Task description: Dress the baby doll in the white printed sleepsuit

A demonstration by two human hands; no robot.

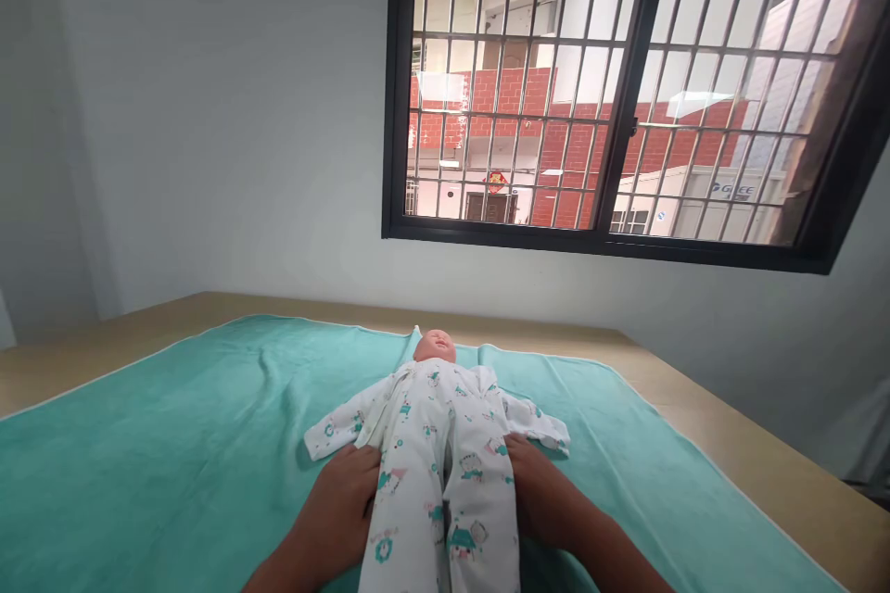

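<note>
A baby doll (pixel 435 346) lies on its back on a teal blanket (pixel 201 426), head toward the far edge. White baby pyjamas (pixel 427 435) with small green and pink prints cover its body, sleeves spread to both sides and legs stretched toward me. My left hand (pixel 348 491) is closed on the left side of the pyjamas near hip height, its fingertips partly hidden by the fabric. On the opposite side my right hand (pixel 532 486) grips the other edge at about the same height, its fingers mostly tucked behind the cloth. The doll's hands and feet do not show.
The blanket lies with soft folds over a wooden tabletop (pixel 695 389), whose edge shows at the back and right. Behind it stands a grey-white wall (pixel 243 130) with a dark-framed barred window (pixel 514 102).
</note>
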